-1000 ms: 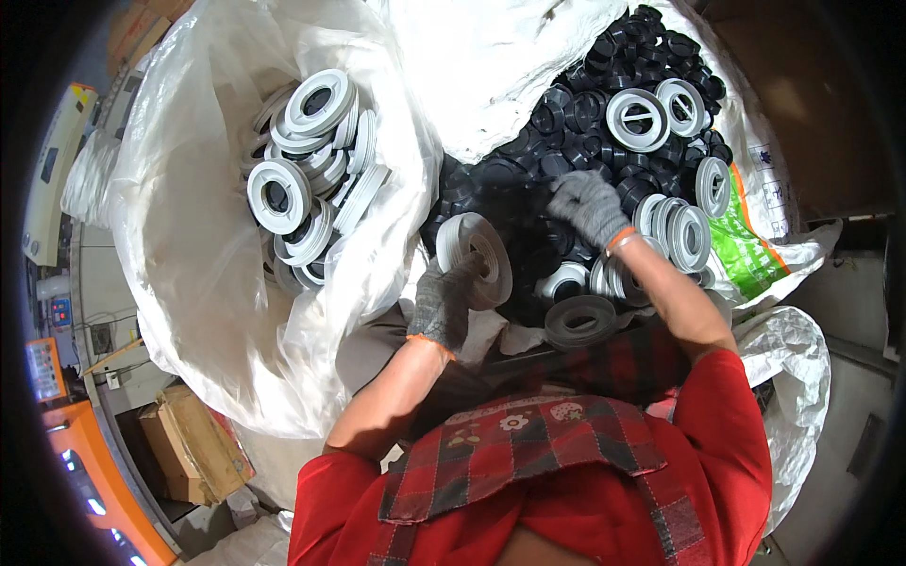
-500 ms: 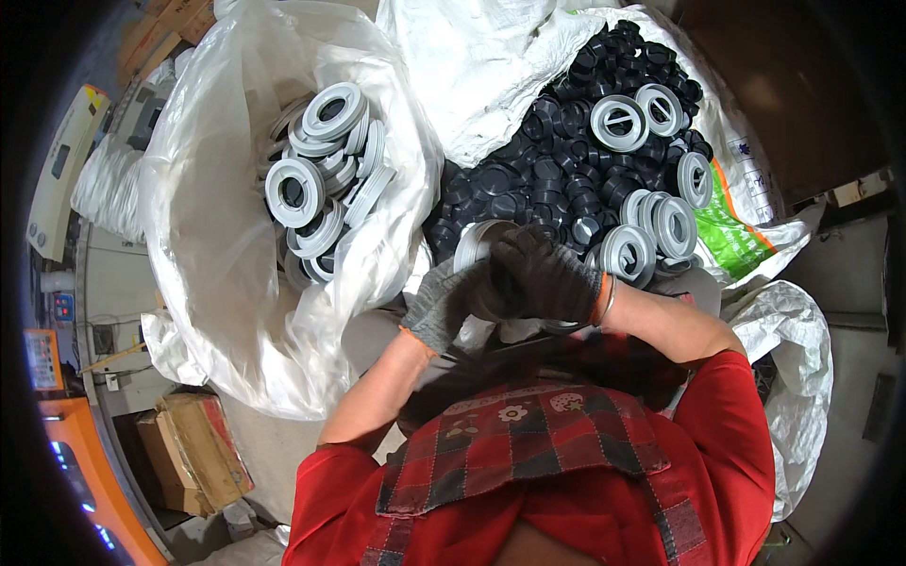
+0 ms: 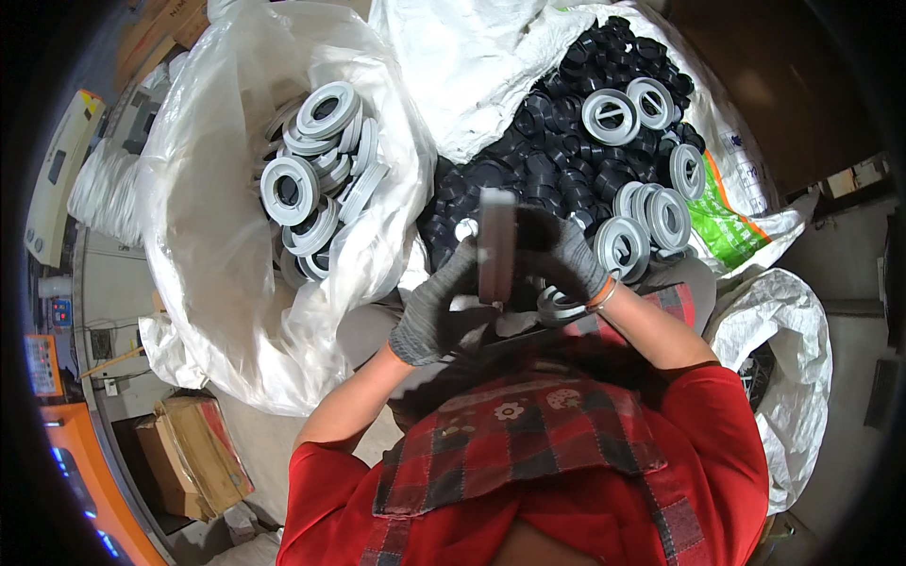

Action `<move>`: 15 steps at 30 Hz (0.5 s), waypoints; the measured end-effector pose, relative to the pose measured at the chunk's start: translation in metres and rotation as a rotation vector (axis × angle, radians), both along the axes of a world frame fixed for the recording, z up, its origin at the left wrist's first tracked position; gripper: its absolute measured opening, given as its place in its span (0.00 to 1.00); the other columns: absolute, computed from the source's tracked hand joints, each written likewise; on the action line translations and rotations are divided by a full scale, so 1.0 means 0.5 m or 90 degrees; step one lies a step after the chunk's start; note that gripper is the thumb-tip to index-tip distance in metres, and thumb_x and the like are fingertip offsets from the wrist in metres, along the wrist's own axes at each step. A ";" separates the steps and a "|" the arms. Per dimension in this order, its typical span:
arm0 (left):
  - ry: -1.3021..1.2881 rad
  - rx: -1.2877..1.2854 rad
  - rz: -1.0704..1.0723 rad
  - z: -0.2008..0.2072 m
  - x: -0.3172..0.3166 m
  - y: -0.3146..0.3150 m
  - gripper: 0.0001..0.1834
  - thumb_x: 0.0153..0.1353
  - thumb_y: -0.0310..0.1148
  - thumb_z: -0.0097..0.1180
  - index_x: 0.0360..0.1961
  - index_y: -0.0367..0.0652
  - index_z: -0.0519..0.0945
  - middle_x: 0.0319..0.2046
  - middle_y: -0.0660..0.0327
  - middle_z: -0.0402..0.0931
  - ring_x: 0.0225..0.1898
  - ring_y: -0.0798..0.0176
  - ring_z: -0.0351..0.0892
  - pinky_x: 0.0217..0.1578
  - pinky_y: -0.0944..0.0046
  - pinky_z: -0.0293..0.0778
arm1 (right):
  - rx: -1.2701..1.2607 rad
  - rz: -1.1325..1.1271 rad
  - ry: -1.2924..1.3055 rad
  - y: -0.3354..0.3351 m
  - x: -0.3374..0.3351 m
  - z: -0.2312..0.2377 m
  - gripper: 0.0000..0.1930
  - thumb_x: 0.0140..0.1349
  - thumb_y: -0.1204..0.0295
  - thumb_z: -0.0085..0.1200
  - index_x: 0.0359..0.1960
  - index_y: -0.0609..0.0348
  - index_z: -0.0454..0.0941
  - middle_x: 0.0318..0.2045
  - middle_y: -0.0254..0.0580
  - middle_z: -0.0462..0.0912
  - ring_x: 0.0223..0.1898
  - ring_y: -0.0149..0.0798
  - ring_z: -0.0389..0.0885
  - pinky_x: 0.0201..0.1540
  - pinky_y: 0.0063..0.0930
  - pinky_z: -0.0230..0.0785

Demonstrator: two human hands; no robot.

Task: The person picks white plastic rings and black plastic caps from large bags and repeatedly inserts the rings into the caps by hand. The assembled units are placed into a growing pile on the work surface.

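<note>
Standing nearly edge-on between the gloved hands, a gray ring is raised over the near edge of the black cap heap. Probably light and stiff, plastic by its look; smooth faces might slip, breakage unlikely. Best hold, I judge: opposite points on the outer rim. Looks: thick round band seen side-on, pale at top, brownish-gray below, blurred. Left hand clamped on its left side, just off the heap's near edge; right hand at its other side — fingers lost in shadow, cannot tell whether closed. Similar pale rings lie at the heap's right; more inside the white bag — left of the heap.
</note>
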State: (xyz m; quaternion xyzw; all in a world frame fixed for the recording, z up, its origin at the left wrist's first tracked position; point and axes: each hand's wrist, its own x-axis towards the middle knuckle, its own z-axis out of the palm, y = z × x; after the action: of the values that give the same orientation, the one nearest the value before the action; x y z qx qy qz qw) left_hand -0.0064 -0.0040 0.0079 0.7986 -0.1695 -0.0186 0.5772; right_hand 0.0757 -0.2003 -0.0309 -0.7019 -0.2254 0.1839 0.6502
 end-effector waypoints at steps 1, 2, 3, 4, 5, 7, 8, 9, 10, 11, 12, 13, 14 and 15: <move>0.042 -0.015 0.008 -0.007 -0.007 0.000 0.33 0.47 0.22 0.61 0.58 0.35 0.68 0.51 0.45 0.71 0.54 0.43 0.71 0.57 0.54 0.66 | 0.075 -0.017 0.105 0.002 -0.006 0.021 0.22 0.57 0.67 0.60 0.53 0.58 0.73 0.49 0.42 0.78 0.48 0.35 0.77 0.51 0.29 0.70; -0.049 0.086 -0.011 -0.007 -0.005 -0.002 0.32 0.46 0.22 0.61 0.57 0.34 0.69 0.50 0.45 0.72 0.54 0.43 0.71 0.57 0.53 0.66 | -0.011 0.024 -0.035 -0.006 0.000 -0.014 0.24 0.57 0.67 0.60 0.56 0.57 0.71 0.50 0.42 0.77 0.49 0.35 0.76 0.52 0.29 0.69; -0.141 0.184 -0.031 -0.010 0.000 -0.002 0.32 0.45 0.23 0.61 0.56 0.34 0.70 0.50 0.46 0.72 0.54 0.44 0.71 0.58 0.52 0.65 | -0.090 0.047 -0.178 -0.014 0.007 -0.050 0.26 0.57 0.67 0.59 0.58 0.56 0.70 0.51 0.41 0.77 0.50 0.35 0.75 0.54 0.29 0.68; -0.383 0.355 -0.153 -0.020 0.017 0.010 0.29 0.44 0.28 0.62 0.51 0.34 0.73 0.49 0.48 0.73 0.52 0.46 0.73 0.57 0.50 0.66 | -0.118 0.075 -0.291 -0.011 0.011 -0.096 0.26 0.57 0.67 0.59 0.59 0.56 0.69 0.52 0.41 0.76 0.51 0.34 0.74 0.56 0.29 0.67; -0.383 0.354 -0.184 -0.011 0.021 0.012 0.28 0.44 0.28 0.62 0.50 0.35 0.74 0.48 0.49 0.73 0.51 0.46 0.73 0.57 0.50 0.66 | -0.150 0.103 -0.404 -0.010 0.012 -0.102 0.27 0.58 0.67 0.59 0.59 0.56 0.68 0.54 0.41 0.75 0.53 0.34 0.72 0.58 0.30 0.65; -0.380 0.352 -0.245 0.016 0.023 0.013 0.25 0.43 0.30 0.62 0.47 0.36 0.75 0.48 0.50 0.73 0.51 0.47 0.73 0.57 0.49 0.66 | -0.046 0.202 -0.150 -0.024 0.009 -0.111 0.26 0.58 0.67 0.57 0.60 0.53 0.68 0.58 0.43 0.70 0.59 0.37 0.67 0.64 0.31 0.56; -0.345 0.358 -0.230 0.017 0.026 0.020 0.22 0.45 0.28 0.60 0.45 0.37 0.76 0.46 0.52 0.75 0.51 0.48 0.74 0.57 0.50 0.66 | 0.058 0.221 0.028 -0.023 0.013 -0.113 0.26 0.58 0.68 0.57 0.59 0.53 0.68 0.58 0.44 0.70 0.59 0.39 0.67 0.64 0.31 0.56; -0.309 0.364 -0.215 0.018 0.029 0.030 0.19 0.47 0.25 0.59 0.44 0.38 0.77 0.44 0.53 0.76 0.50 0.49 0.74 0.57 0.50 0.66 | -0.044 0.212 -0.181 -0.023 0.030 -0.112 0.26 0.57 0.68 0.57 0.58 0.53 0.69 0.57 0.45 0.72 0.57 0.40 0.69 0.61 0.32 0.60; -0.273 0.370 -0.200 0.019 0.032 0.042 0.17 0.48 0.22 0.58 0.42 0.39 0.78 0.42 0.55 0.77 0.50 0.50 0.75 0.57 0.50 0.67 | -0.175 0.162 -0.419 -0.022 0.048 -0.111 0.25 0.55 0.67 0.57 0.57 0.53 0.70 0.55 0.47 0.73 0.55 0.42 0.71 0.58 0.34 0.63; -0.334 0.413 -0.146 0.016 0.034 0.062 0.18 0.48 0.22 0.57 0.44 0.39 0.78 0.42 0.55 0.77 0.49 0.50 0.75 0.57 0.49 0.67 | -0.277 0.086 -0.621 -0.018 0.066 -0.107 0.25 0.54 0.67 0.58 0.56 0.53 0.71 0.53 0.48 0.75 0.53 0.44 0.74 0.56 0.35 0.67; -0.393 0.458 -0.090 0.009 0.036 0.090 0.19 0.49 0.22 0.57 0.45 0.39 0.78 0.43 0.55 0.77 0.49 0.50 0.75 0.56 0.49 0.67 | -0.284 0.096 -0.446 -0.036 0.083 -0.097 0.26 0.53 0.66 0.58 0.56 0.53 0.71 0.52 0.49 0.75 0.52 0.46 0.74 0.54 0.38 0.68; -0.452 0.504 -0.034 0.009 0.038 0.120 0.20 0.49 0.22 0.57 0.46 0.40 0.78 0.44 0.54 0.78 0.48 0.50 0.75 0.56 0.48 0.67 | -0.287 0.106 -0.270 -0.054 0.100 -0.095 0.26 0.52 0.66 0.59 0.55 0.53 0.72 0.52 0.49 0.75 0.52 0.48 0.75 0.52 0.40 0.69; -0.479 0.583 0.034 0.036 0.050 0.147 0.21 0.50 0.22 0.57 0.49 0.39 0.76 0.47 0.53 0.77 0.49 0.50 0.75 0.56 0.50 0.67 | -0.361 0.051 -0.253 -0.077 0.117 -0.116 0.27 0.52 0.65 0.59 0.56 0.53 0.71 0.52 0.50 0.74 0.53 0.50 0.74 0.52 0.42 0.69; -0.503 0.660 0.103 0.060 0.063 0.181 0.23 0.52 0.22 0.57 0.52 0.39 0.75 0.49 0.52 0.76 0.50 0.51 0.74 0.56 0.52 0.68 | -0.436 -0.006 -0.233 -0.105 0.130 -0.142 0.28 0.51 0.64 0.59 0.56 0.52 0.71 0.52 0.50 0.74 0.53 0.53 0.73 0.52 0.45 0.68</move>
State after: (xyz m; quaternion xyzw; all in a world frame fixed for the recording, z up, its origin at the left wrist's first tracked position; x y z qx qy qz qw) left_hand 0.0251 0.0864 0.0381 0.9301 -0.2775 0.2405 0.0114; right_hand 0.1407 -0.2529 -0.1021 -0.9004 -0.2601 0.1173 0.3284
